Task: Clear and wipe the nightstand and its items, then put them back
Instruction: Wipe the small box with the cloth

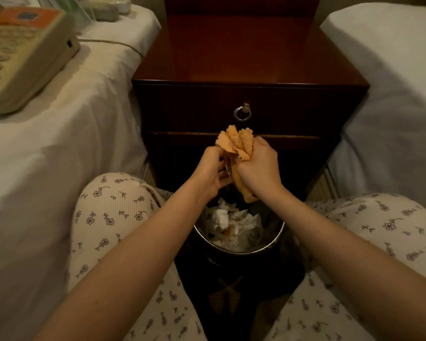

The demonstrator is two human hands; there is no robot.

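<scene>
An orange cloth [236, 141] is held bunched in mid-air at the centre of the frame, directly above a waste bin [276, 239] and in front of the lower face of the bench [244, 52]. The right hand [258, 166] is clamped around the middle of the cloth, so that crumpled folds stick up above the fist and a tail hangs down below it. The left hand [213, 168] is brought close against the right, its fingers curled onto the left side of the cloth. Whether something small is also held there cannot be told.

The bench, of dark reddish wood, is seen in the upper centre of the frame between two beds. A drawer [182, 109] is set in its front, shut, and a metal ring pull [242, 113] hangs at the middle of it.

The bin, with a shiny metal rim, is placed on the floor between the person's knees, which are covered by pale flowered trousers [113, 205]. Crumpled white tissues [221, 217] are piled inside it.

On the left bed [71, 143], at the upper left of the frame, a cream telephone [22, 57] is laid on the white sheet, with an orange card [25, 18] on its top. Behind it, a few pale packets [108, 8] are seen blurred. The right bed [391, 94] is covered in white.
</scene>
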